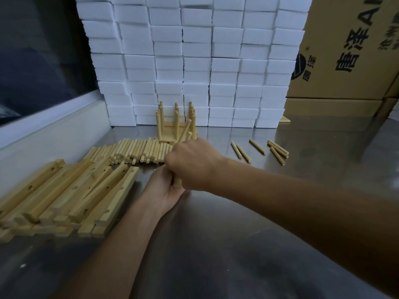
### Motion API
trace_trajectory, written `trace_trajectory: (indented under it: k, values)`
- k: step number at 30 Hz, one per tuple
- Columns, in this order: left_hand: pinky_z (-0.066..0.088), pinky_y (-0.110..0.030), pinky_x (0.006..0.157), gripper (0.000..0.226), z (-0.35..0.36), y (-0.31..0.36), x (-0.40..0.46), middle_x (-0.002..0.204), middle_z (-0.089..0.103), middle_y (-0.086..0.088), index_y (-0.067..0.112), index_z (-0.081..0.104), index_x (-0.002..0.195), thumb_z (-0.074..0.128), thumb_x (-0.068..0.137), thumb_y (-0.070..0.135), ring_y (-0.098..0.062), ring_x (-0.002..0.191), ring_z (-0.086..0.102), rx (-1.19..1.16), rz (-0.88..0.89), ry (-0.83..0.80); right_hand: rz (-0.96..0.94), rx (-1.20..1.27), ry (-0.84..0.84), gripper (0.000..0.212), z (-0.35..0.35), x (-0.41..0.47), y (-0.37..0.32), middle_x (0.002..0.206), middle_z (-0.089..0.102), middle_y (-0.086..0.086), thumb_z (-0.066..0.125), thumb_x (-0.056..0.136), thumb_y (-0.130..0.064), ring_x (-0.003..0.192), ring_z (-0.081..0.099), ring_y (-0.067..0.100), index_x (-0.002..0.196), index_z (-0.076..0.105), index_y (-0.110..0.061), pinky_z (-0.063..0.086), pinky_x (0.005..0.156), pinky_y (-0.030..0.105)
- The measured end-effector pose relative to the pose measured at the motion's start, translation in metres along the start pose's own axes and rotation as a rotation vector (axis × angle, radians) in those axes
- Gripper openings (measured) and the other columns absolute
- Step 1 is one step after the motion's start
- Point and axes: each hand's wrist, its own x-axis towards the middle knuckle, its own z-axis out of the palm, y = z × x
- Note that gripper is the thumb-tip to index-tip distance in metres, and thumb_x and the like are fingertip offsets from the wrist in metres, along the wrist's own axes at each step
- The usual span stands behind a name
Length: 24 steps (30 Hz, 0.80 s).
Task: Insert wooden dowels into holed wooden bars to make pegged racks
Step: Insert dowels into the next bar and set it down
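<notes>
My right hand [194,164] is curled into a fist over my left hand [165,188] at the middle of the steel table. Between them shows the end of a wooden dowel [177,183], gripped by both hands. Whether a bar is also held is hidden by the fist. A pile of loose dowels [133,153] lies just behind my hands. Holed wooden bars [64,195] lie stacked side by side at the left. Finished pegged racks [176,124] stand behind the pile, pegs upright.
Several stray dowels [259,148] lie scattered on the steel table [237,234] to the right. A wall of white foam blocks [194,61] closes the back. Cardboard boxes [345,61] stand at the back right. A dark window with a white sill [54,117] runs along the left.
</notes>
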Motion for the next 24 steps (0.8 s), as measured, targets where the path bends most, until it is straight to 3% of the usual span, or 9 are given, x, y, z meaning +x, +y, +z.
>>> trace_trajectory:
  k: [1,3,7,10,12,17,20,21,24]
  values:
    - [0.052,-0.033,0.076,0.025,0.001,0.001,0.000,0.086,0.060,-0.010,0.005,0.060,0.095,0.038,0.096,-0.006,-0.017,0.083,0.063,-0.038,-0.023,-0.002,-0.007,-0.009,0.112,0.007,0.006,-0.002,-0.001,0.089,0.052,0.003,0.060,0.088,-0.014,0.090,0.052,0.024,0.094,0.056,-0.016,0.044,0.076,0.040]
    - [0.047,-0.038,0.091,0.024,0.002,0.002,0.000,0.103,0.060,-0.013,0.000,0.059,0.106,0.039,0.095,-0.007,-0.024,0.099,0.059,-0.133,-0.049,-0.014,0.039,-0.034,0.322,0.022,0.019,-0.011,0.000,0.115,0.057,0.006,0.060,0.087,-0.012,0.107,0.053,0.027,0.108,0.064,-0.015,0.040,0.086,0.041]
    - [0.055,-0.033,0.081,0.026,0.005,0.003,-0.003,0.104,0.063,-0.021,-0.006,0.058,0.118,0.043,0.097,0.001,-0.027,0.098,0.064,-0.172,-0.097,0.054,0.355,0.405,0.739,0.020,0.045,-0.036,-0.003,0.101,0.061,0.004,0.068,0.086,-0.027,0.087,0.058,0.023,0.100,0.064,-0.013,0.047,0.072,0.040]
    - [0.052,-0.039,0.094,0.026,0.007,0.003,-0.003,0.111,0.068,-0.024,-0.009,0.056,0.115,0.042,0.101,0.008,-0.029,0.106,0.066,-0.144,-0.113,0.075,0.627,0.785,0.448,0.030,0.065,-0.045,-0.008,0.088,0.063,-0.012,0.062,0.088,-0.052,0.078,0.060,0.010,0.101,0.056,-0.026,0.053,0.070,0.037]
    - [0.052,-0.041,0.095,0.024,0.008,0.003,-0.004,0.116,0.068,-0.026,-0.007,0.058,0.107,0.042,0.102,0.010,-0.033,0.112,0.065,-0.136,-0.132,0.088,0.642,0.980,0.318,0.035,0.076,-0.045,-0.014,0.084,0.066,-0.011,0.063,0.084,-0.058,0.078,0.063,0.007,0.104,0.058,-0.030,0.055,0.074,0.038]
    - [0.058,-0.031,0.055,0.023,0.011,0.003,-0.003,0.102,0.071,-0.020,-0.004,0.065,0.103,0.049,0.099,0.013,-0.028,0.079,0.073,-0.082,-0.117,0.141,0.580,1.060,0.390,0.030,0.084,-0.033,-0.030,0.080,0.068,-0.011,0.069,0.081,-0.049,0.076,0.065,0.009,0.105,0.065,-0.030,0.056,0.074,0.035]
    - [0.057,-0.029,0.053,0.023,0.012,0.001,-0.002,0.081,0.071,-0.016,-0.001,0.067,0.091,0.049,0.100,0.010,-0.024,0.066,0.073,-0.026,-0.071,0.157,0.581,1.066,0.436,0.017,0.085,-0.027,-0.030,0.072,0.066,-0.014,0.068,0.079,-0.036,0.072,0.064,0.004,0.095,0.068,-0.030,0.054,0.068,0.027]
    - [0.057,-0.029,0.055,0.022,0.012,0.000,-0.001,0.082,0.071,-0.015,-0.001,0.067,0.094,0.049,0.101,0.010,-0.022,0.068,0.073,-0.012,-0.055,0.150,0.582,1.073,0.464,0.006,0.087,-0.026,-0.029,0.065,0.063,-0.016,0.066,0.077,-0.033,0.067,0.062,0.003,0.082,0.067,-0.032,0.050,0.063,0.022]
    - [0.059,-0.035,0.073,0.030,0.013,0.000,-0.003,0.101,0.071,-0.018,-0.005,0.062,0.116,0.051,0.101,0.019,-0.027,0.092,0.072,-0.023,-0.064,0.103,0.666,1.132,0.544,0.016,0.092,-0.028,-0.023,0.054,0.061,-0.010,0.065,0.073,-0.030,0.057,0.059,0.008,0.059,0.062,-0.024,0.044,0.052,0.019]
